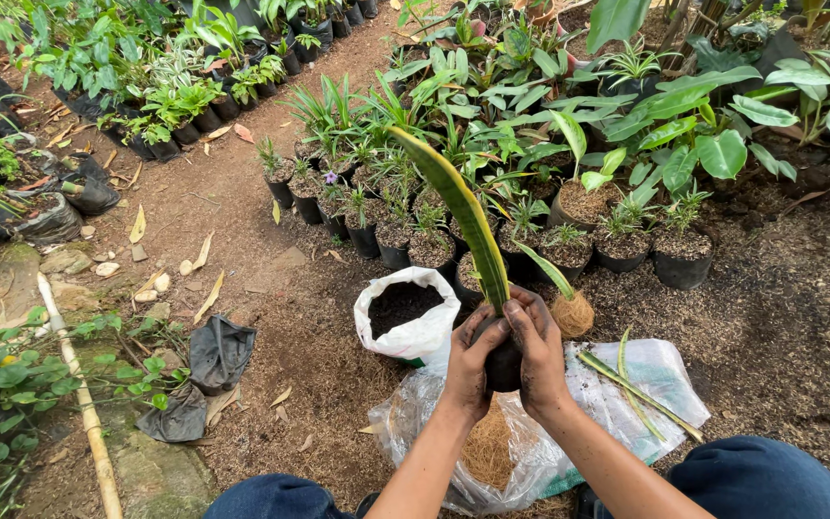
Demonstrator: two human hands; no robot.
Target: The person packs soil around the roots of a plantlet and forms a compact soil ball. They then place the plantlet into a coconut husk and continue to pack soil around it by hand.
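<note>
Both of my hands wrap around a small black nursery bag [503, 365] filled with dark soil. My left hand [473, 360] grips its left side, my right hand [533, 351] its right side. A tall sword-shaped leaf [463, 211], green with yellow edges, rises from the bag and leans up to the left. A shorter leaf [545, 269] sticks out to the right. Under my hands lies a clear plastic sheet [626, 380] with brown coconut fibre [488, 450] on it.
A white sack of dark soil [405, 312] stands open just left of my hands. A fibre ball [573, 313] and cut leaf strips [636, 389] lie to the right. Rows of potted plants [492, 231] stand beyond. Empty black bags [218, 351] and a pale pipe [84, 404] lie to the left.
</note>
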